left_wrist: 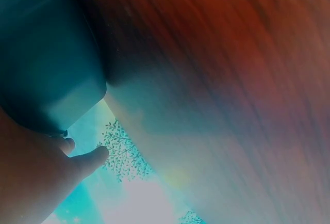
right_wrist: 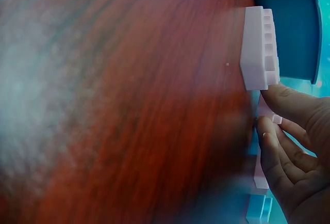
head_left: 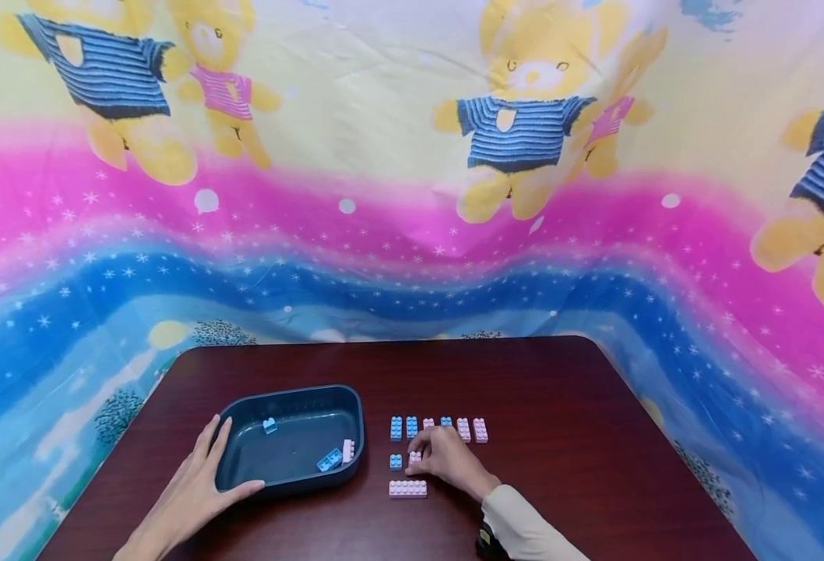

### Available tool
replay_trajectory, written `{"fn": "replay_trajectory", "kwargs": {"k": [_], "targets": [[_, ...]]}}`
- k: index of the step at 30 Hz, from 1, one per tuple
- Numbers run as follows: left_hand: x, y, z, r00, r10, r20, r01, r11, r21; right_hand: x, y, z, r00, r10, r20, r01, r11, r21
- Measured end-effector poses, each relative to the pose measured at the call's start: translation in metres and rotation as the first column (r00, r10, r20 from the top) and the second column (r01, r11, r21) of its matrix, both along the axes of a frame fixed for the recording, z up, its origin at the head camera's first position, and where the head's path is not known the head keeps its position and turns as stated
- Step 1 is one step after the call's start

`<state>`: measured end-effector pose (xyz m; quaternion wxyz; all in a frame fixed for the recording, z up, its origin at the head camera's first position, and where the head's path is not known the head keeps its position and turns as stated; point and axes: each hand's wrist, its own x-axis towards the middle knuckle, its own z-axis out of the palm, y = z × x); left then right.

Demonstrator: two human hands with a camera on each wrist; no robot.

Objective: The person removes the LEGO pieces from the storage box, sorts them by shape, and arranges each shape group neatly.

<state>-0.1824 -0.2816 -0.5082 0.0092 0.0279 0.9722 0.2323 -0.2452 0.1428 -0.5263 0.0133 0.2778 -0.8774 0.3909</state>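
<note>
In the head view my left hand (head_left: 191,485) spreads around the near-left corner of a dark blue-green tray (head_left: 272,482), fingers extended along its outside and thumb at the near rim. My right hand (head_left: 452,461) pinches a small pink toy building brick (head_left: 415,456) between thumb and fingers, at the table surface. Just left of it sits a small blue brick (head_left: 396,462). Nearer to me lies a long pink brick (head_left: 408,489), seen large in the right wrist view beside my thumb. Behind the hand runs a row of blue and pink bricks (head_left: 480,430), partly covered by it.
Inside the tray lie a small blue brick (head_left: 269,425), blue bricks (head_left: 329,460) and a pink brick (head_left: 348,451) near the right wall. The brown table (head_left: 559,436) has a patterned cloth (head_left: 384,234) hanging behind and around it.
</note>
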Motion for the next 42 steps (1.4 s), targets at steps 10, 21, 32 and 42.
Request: {"fn": "replay_trajectory", "kwargs": {"k": [10,21,32,42], "targets": [[0.001,0.0,-0.001,1.0,-0.004,0.018,0.003,1.0,0.022,-0.003,-0.001,-0.007,1.0,0.001,-0.028,0.0,1.0,0.006],[0.002,0.0,0.0,1.0,-0.011,-0.02,0.012,1.0,0.011,0.0,-0.001,-0.005,1.0,-0.005,-0.017,0.005,1.0,-0.009],[0.004,-0.001,0.001,0.999,-0.012,-0.031,0.013,1.0,0.024,0.001,0.001,0.02,1.0,0.017,-0.015,-0.017,1.0,-0.022],[0.005,0.0,0.0,0.999,-0.008,-0.047,0.009,1.0,0.026,-0.009,-0.018,0.051,1.0,0.014,0.004,-0.014,1.0,-0.024]]}}
